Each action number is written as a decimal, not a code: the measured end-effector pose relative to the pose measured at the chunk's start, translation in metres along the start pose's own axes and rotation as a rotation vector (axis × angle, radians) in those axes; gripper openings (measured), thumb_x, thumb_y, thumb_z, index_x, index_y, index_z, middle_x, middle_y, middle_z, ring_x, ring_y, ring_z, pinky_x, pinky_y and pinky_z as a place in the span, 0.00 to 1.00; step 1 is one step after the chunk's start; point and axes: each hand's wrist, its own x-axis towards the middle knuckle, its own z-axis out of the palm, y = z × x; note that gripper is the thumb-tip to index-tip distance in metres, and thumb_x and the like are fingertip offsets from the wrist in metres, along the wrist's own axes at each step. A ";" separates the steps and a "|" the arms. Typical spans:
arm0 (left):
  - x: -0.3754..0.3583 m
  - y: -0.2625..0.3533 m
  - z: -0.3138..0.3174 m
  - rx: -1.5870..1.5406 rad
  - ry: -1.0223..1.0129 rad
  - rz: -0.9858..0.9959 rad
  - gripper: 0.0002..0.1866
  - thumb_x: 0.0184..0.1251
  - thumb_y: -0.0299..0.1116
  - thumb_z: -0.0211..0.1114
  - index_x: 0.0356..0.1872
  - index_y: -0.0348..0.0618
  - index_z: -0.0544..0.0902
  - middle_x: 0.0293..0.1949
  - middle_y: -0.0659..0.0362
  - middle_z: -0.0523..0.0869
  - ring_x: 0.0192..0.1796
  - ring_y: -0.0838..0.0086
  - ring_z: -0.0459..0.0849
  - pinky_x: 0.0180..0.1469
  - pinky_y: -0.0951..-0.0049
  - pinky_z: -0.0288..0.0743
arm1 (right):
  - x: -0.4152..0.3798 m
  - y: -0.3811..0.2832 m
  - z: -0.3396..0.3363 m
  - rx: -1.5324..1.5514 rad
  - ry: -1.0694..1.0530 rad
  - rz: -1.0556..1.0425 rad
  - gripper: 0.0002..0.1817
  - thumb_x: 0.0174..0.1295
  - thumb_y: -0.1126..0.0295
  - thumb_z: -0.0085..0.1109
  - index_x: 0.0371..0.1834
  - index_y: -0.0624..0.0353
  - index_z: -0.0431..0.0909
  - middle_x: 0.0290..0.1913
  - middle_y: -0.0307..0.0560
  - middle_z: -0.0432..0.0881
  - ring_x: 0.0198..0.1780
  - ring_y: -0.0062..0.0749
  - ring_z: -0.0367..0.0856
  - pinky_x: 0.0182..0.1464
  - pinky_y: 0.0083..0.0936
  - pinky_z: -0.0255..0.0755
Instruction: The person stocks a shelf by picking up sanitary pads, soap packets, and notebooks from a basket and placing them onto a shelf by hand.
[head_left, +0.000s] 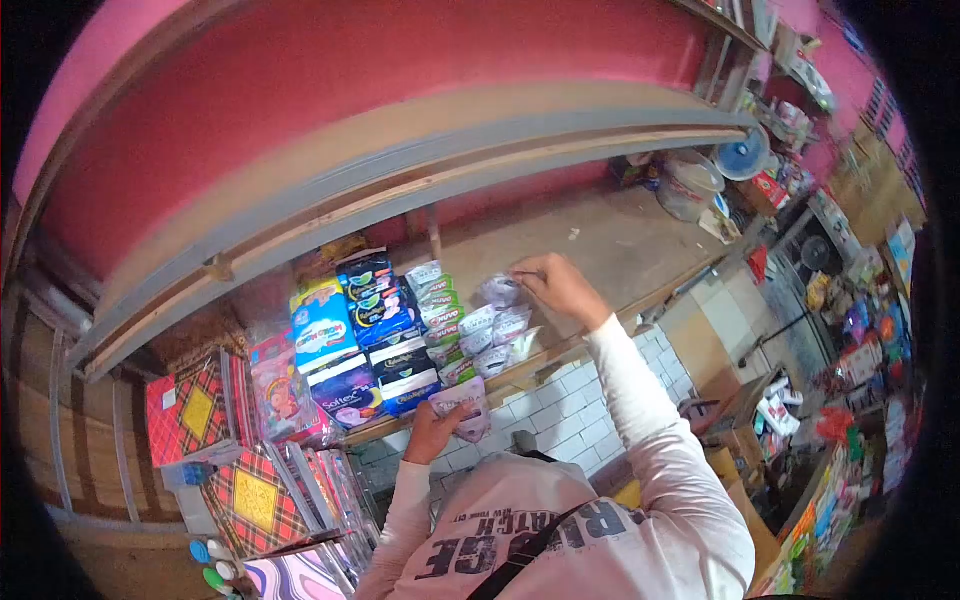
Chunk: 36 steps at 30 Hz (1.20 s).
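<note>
My left hand (pixel 432 432) holds some light purple packets (pixel 463 405) near the shelf's front edge. Farther up and to the right, my right hand (pixel 550 285) has its fingers pinched on the top of a small purple-white sachet (pixel 500 290) on the wooden shelf (pixel 590 235). Just below that sachet lie more purple-white sachets (pixel 492 335) in rows. Left of them runs a column of green and white packets (pixel 440 312). Dark blue packs (pixel 380 305) and a Softex pack (pixel 345 392) are stacked farther left.
Plaid-covered books (pixel 250 495) stand at the lower left. A wooden beam (pixel 400 195) crosses above the shelf. At the shelf's far right are a clear plastic container (pixel 688 185) and a blue round lid (pixel 741 153). White tiles (pixel 575 420) show below the edge.
</note>
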 end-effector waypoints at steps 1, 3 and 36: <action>0.001 -0.006 -0.002 -0.001 0.030 -0.003 0.16 0.67 0.35 0.71 0.51 0.36 0.84 0.45 0.60 0.89 0.46 0.77 0.85 0.50 0.72 0.79 | 0.018 0.013 0.010 -0.007 -0.018 -0.030 0.12 0.61 0.75 0.59 0.47 0.63 0.86 0.42 0.63 0.85 0.46 0.56 0.85 0.47 0.38 0.78; -0.001 -0.010 -0.003 -0.038 0.084 -0.005 0.16 0.68 0.34 0.70 0.51 0.36 0.83 0.45 0.59 0.89 0.47 0.77 0.85 0.51 0.72 0.79 | 0.045 0.039 0.033 -0.035 -0.093 0.007 0.12 0.60 0.73 0.58 0.45 0.60 0.87 0.42 0.64 0.85 0.45 0.58 0.85 0.49 0.42 0.78; 0.020 0.014 0.008 -0.098 0.249 0.045 0.14 0.71 0.29 0.67 0.54 0.33 0.83 0.45 0.61 0.89 0.44 0.81 0.83 0.48 0.76 0.79 | 0.075 0.127 0.113 0.055 -0.544 0.062 0.18 0.61 0.67 0.67 0.53 0.62 0.84 0.47 0.51 0.89 0.44 0.34 0.86 0.50 0.29 0.78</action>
